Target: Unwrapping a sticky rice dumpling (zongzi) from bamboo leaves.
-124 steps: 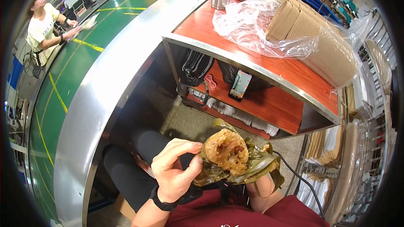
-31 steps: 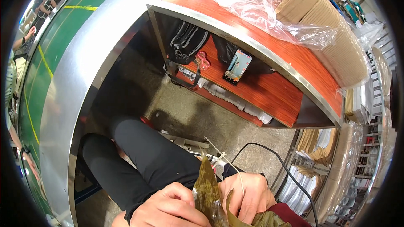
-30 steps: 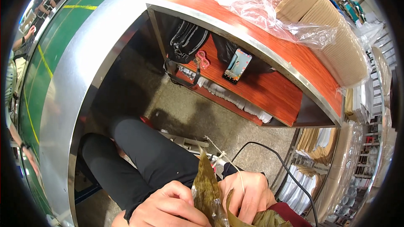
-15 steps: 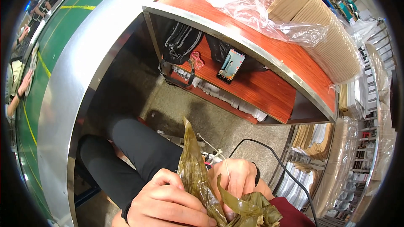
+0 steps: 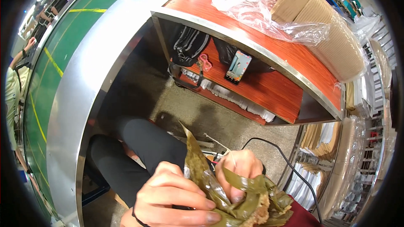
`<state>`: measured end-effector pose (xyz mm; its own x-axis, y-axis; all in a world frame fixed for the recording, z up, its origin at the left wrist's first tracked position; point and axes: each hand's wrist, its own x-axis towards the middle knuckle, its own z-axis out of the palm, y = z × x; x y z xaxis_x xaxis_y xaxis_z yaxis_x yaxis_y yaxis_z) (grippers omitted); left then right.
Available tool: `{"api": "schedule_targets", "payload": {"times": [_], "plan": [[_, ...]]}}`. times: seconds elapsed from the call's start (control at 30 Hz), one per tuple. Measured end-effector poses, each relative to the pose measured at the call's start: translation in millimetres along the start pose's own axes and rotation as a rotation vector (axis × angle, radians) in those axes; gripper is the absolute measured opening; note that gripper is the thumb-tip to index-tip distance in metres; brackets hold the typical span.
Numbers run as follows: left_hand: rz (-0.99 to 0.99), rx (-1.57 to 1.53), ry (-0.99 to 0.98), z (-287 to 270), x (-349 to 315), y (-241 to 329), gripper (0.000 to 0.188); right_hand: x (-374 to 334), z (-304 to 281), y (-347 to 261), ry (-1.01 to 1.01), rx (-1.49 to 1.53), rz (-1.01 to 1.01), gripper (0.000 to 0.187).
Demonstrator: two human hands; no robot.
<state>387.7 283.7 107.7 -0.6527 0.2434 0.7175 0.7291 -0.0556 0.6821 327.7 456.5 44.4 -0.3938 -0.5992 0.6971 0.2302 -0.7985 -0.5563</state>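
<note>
A leaf-wrapped rice dumpling (image 5: 257, 211) is between my hands near the bottom edge, low over my lap. Its olive-green leaves are partly peeled apart, and brownish filling shows at the right side. One long pointed leaf (image 5: 195, 153) sticks up from it on the left. My left hand (image 5: 176, 197) is closed on the leaves from the left. My right hand (image 5: 242, 170) grips a leaf strip at the top, fingers curled, with the fingertips partly hidden. A thin pale string (image 5: 216, 141) trails off beside my right hand.
Ahead stands a red-brown wooden counter (image 5: 189, 1) with a metal edge. Its shelf holds a phone (image 5: 238, 67), a black bag (image 5: 189, 46) and a red beaded item (image 5: 204, 62). Stacked paper containers (image 5: 326, 29) rest on top. A black cable (image 5: 290, 166) runs at right; a metal surface (image 5: 80, 80) curves along the left.
The leaves have been drawn further apart, and the brownish filling now shows more clearly. My hands have moved slightly right in the picture, as has the whole scene.
</note>
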Motion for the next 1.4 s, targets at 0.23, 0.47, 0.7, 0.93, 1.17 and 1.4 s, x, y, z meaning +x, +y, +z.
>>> {"api": "schedule_targets", "payload": {"times": [0.23, 0.47, 0.7, 0.93, 1.17, 1.4], "plan": [[-0.032, 0.034, -0.063, 1, -3, 19, 0.013, -1, 7, -2, -0.160, 0.041, 0.043, 0.026], [-0.088, 0.018, 0.006, 11, 1, 26, 0.012, 6, 15, -16, -0.053, 0.070, 0.086, 0.030], [0.053, 0.033, 0.018, 12, 0, 2, 0.015, -6, 5, -15, 0.108, 0.107, 0.206, 0.028], [-0.121, 0.185, 0.275, 24, -21, 0, 0.022, -12, 10, -14, 0.292, 0.070, 0.271, 0.026], [-0.099, 0.233, 0.274, 21, -23, 0, 0.018, -14, 3, -15, 0.235, -0.069, 0.337, 0.031], [-0.140, 0.340, 0.357, 21, -19, 2, 0.013, -24, -2, 4, 0.302, 0.086, 0.220, 0.038]]}}
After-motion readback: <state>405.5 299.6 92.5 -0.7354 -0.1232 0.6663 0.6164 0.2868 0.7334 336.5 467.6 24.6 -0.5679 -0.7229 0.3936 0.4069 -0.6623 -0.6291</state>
